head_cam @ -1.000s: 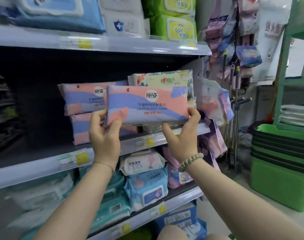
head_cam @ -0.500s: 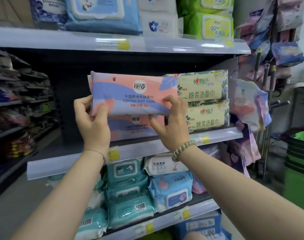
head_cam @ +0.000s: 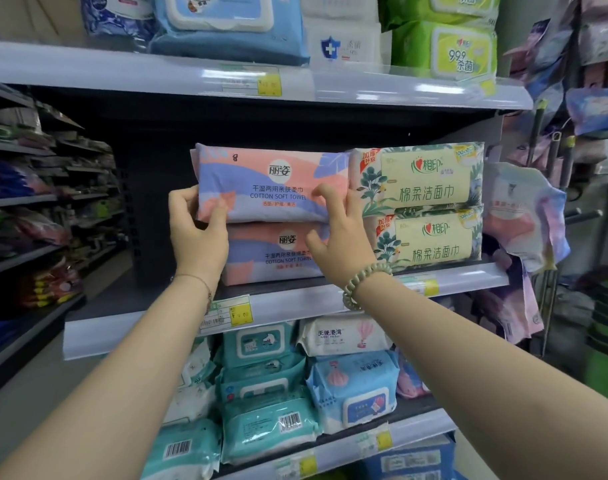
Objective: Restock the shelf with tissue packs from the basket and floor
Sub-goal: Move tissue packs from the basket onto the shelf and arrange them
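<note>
Shop shelving fills our view, dark-backed, with a pale rail along each shelf front; on the middle shelf (head_cam: 295, 304) lies the pink-and-lilac tissue pack (head_cam: 271, 181) that we are handling, lengthwise and face out, its lower edge meeting a second pack (head_cam: 278, 256) of the same print at its six o'clock, which sits on the shelf board; our left hand (head_cam: 197, 237) grips the tissue pack's nine-o'clock end, the thumb lying across the front and the fingers (head_cam: 178, 202) curling round the edge towards the back; our right hand (head_cam: 344, 247) is at the three-o'clock end, its fingers (head_cam: 325, 194) bent with the tips against the wrapper and the thumb spread apart at seven o'clock in front of the second pack; whether they grip or merely press we cannot tell. A beaded bracelet (head_cam: 363, 282) circles the right wrist; a thin chain (head_cam: 195, 278) the left.

At three o'clock of both, touching them, stand two cream-and-green packs (head_cam: 425, 181), one upon the other; a yellow price tag (head_cam: 241, 315) sits on the rail at six o'clock of our left hand; on the lower shelf (head_cam: 416, 427) at six o'clock are teal wipes (head_cam: 261, 344), a white pack (head_cam: 344, 336) and a pale blue one (head_cam: 354, 386); on the upper shelf (head_cam: 139, 72) at twelve o'clock, blue packs (head_cam: 226, 32) and lime-green ones (head_cam: 444, 50); pastel packs (head_cam: 524, 216) hang at the far three o'clock, and stacked green bins (head_cam: 603, 341) show at four o'clock.
</note>
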Demonstrator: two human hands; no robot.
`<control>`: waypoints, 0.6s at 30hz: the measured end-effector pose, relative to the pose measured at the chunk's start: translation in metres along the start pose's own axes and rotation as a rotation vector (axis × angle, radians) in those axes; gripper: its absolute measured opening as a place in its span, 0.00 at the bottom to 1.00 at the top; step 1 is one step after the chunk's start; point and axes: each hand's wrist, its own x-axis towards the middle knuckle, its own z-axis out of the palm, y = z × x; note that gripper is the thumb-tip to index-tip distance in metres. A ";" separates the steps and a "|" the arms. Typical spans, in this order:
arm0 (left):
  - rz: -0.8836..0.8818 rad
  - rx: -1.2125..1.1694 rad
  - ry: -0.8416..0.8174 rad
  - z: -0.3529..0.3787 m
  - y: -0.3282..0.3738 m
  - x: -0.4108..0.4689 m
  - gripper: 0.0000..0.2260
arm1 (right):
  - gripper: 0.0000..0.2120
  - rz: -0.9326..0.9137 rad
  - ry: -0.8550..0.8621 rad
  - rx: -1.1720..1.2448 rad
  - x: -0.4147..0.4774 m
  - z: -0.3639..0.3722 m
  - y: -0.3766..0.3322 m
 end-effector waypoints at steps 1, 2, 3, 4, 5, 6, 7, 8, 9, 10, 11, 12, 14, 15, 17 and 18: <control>-0.005 0.007 -0.006 0.001 -0.002 0.002 0.08 | 0.24 0.003 -0.005 -0.001 0.000 0.002 0.000; -0.010 0.010 -0.014 0.001 -0.003 0.005 0.08 | 0.25 0.010 -0.013 -0.007 0.000 0.003 0.000; -0.014 0.013 -0.023 0.002 -0.005 0.006 0.09 | 0.27 0.026 -0.026 -0.015 0.001 0.004 0.001; -0.018 0.021 -0.033 0.002 -0.006 0.007 0.09 | 0.27 0.051 -0.042 -0.023 0.001 0.005 0.001; -0.016 0.031 -0.044 0.003 -0.008 0.008 0.10 | 0.28 0.075 -0.058 -0.033 0.001 0.005 0.002; -0.013 0.046 -0.052 0.004 -0.009 0.009 0.10 | 0.28 0.094 -0.070 -0.044 0.001 0.005 0.001; -0.014 0.063 -0.059 0.005 -0.011 0.011 0.10 | 0.28 0.107 -0.080 -0.053 0.000 0.004 0.001; -0.022 0.082 -0.066 0.005 -0.012 0.011 0.11 | 0.27 0.116 -0.092 -0.063 -0.001 0.003 -0.001; -0.038 0.102 -0.076 0.006 -0.014 0.012 0.11 | 0.27 0.121 -0.103 -0.076 -0.001 0.003 -0.002; -0.057 0.123 -0.089 0.007 -0.016 0.012 0.12 | 0.27 0.118 -0.111 -0.102 -0.002 0.003 -0.002; -0.077 0.140 -0.103 0.007 -0.018 0.011 0.13 | 0.27 0.107 -0.120 -0.150 -0.002 0.004 -0.001; -0.094 0.156 -0.118 0.008 -0.019 0.010 0.14 | 0.28 0.094 -0.134 -0.212 -0.001 0.006 -0.001; -0.107 0.185 -0.134 0.009 -0.021 0.009 0.15 | 0.29 0.072 -0.171 -0.297 0.000 0.009 0.001; -0.114 0.193 -0.133 0.010 -0.021 0.010 0.16 | 0.30 0.064 -0.187 -0.310 0.001 0.011 0.001; -0.149 0.203 -0.127 0.012 -0.021 0.014 0.17 | 0.31 0.055 -0.205 -0.313 0.003 0.015 0.001; -0.166 0.217 -0.128 0.012 -0.021 0.017 0.17 | 0.31 0.058 -0.212 -0.310 0.005 0.017 0.000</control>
